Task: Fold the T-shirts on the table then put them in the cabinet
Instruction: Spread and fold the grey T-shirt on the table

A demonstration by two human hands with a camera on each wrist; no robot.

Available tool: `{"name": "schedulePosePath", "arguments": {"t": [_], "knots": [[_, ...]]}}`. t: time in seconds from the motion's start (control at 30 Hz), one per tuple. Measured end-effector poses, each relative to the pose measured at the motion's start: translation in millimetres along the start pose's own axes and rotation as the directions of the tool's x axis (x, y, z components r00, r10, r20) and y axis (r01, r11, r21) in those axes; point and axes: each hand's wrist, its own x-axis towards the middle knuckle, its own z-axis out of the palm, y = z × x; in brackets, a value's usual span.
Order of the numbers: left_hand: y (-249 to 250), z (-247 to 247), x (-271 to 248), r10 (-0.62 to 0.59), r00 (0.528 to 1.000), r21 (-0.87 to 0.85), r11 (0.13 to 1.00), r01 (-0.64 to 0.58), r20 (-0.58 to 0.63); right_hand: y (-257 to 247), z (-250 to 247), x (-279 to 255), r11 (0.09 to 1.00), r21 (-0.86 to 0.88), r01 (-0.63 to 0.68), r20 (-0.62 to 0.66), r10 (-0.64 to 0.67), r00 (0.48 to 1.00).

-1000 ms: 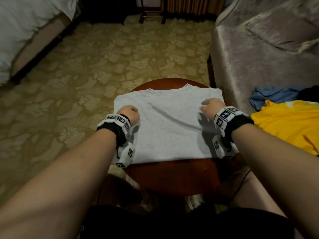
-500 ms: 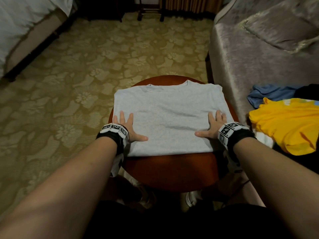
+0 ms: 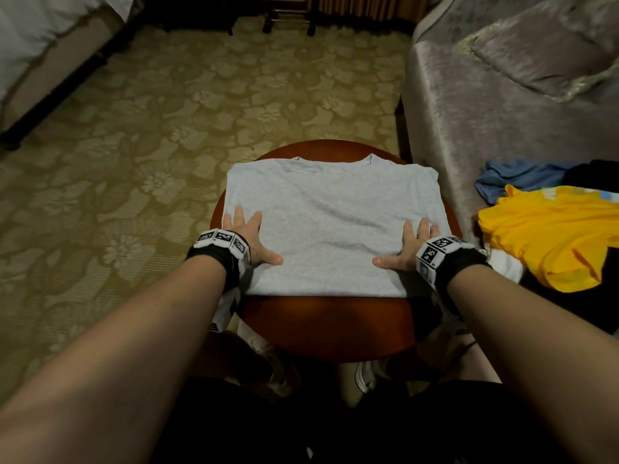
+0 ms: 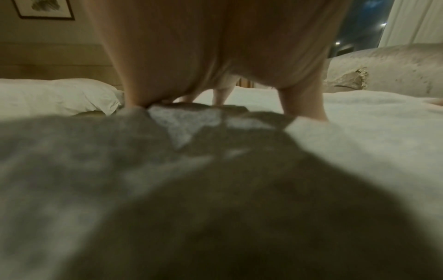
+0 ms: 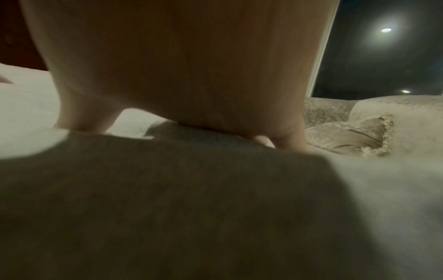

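Note:
A light grey T-shirt (image 3: 331,222) lies folded into a rectangle on the round red-brown table (image 3: 328,326), collar at the far edge. My left hand (image 3: 249,237) presses flat on its near left part, fingers spread and thumb pointing inward. My right hand (image 3: 410,244) lies flat on the near right part in the same way. Both wrist views look along the grey T-shirt (image 4: 359,142) (image 5: 359,189) from under each palm, with fingers straight on the cloth.
A yellow T-shirt (image 3: 549,232), a blue garment (image 3: 522,177) and dark clothes lie on the grey sofa (image 3: 485,95) to the right. A white bed (image 3: 40,31) stands at the far left. Patterned carpet (image 3: 167,128) surrounds the table.
One second ago both hands were curled on the shirt's sides farther up. They have since opened flat and slid toward the near edge, and the shirt now lies smoother.

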Motion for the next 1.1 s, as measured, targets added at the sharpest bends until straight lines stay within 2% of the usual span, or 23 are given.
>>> {"name": "schedulePosePath", "arguments": {"t": [0.07,0.13,0.27,0.37,0.43,0.5,0.6,0.73,0.83,0.97,1.1], "knots": [[-2,1,-2,-0.039,0.994,-0.151,0.988,0.023,-0.103,-2,-2,-6,1.0,-0.024,-0.02,-0.01,0.02,1.0],[-3,-3,-2,-0.128,0.972,-0.332,0.941,0.057,-0.198,-8,-5,-11,1.0,0.002,-0.005,-0.051,0.005,0.999],[-4,-19,-4,-0.264,0.948,-0.511,0.848,0.139,-0.18,-35,-3,-22,0.977,0.087,0.193,-0.128,-0.182,0.975],[-8,-25,-3,-0.295,0.943,-0.618,0.773,0.141,-0.153,-57,-6,-26,0.955,0.068,0.289,-0.106,-0.281,0.954],[-7,-28,-3,-0.282,0.953,-0.636,0.757,0.15,-0.11,-65,-9,-25,0.948,0.052,0.315,-0.089,-0.31,0.947],[-6,-29,-1,-0.278,0.959,-0.598,0.778,0.195,-0.05,-69,-8,-21,0.948,0.028,0.317,-0.071,-0.315,0.947],[-3,-30,1,-0.262,0.964,-0.525,0.827,0.202,-0.041,-72,-2,-14,0.955,-0.032,0.294,-0.009,-0.294,0.956],[-3,-31,8,-0.214,0.977,-0.445,0.874,0.195,0.008,-71,-6,-3,0.953,-0.075,0.294,0.012,-0.294,0.956],[-6,-32,10,-0.203,0.979,-0.44,0.878,0.188,0.014,-69,-8,4,0.95,-0.09,0.3,0.017,-0.3,0.954],[-8,-30,10,-0.197,0.98,-0.49,0.856,0.165,-0.013,-70,-6,6,0.947,-0.103,0.305,0.016,-0.305,0.952],[-9,-28,6,-0.204,0.961,-0.602,0.797,0.051,-0.188,-68,-6,2,0.943,-0.115,0.313,0.014,-0.313,0.95]]}}
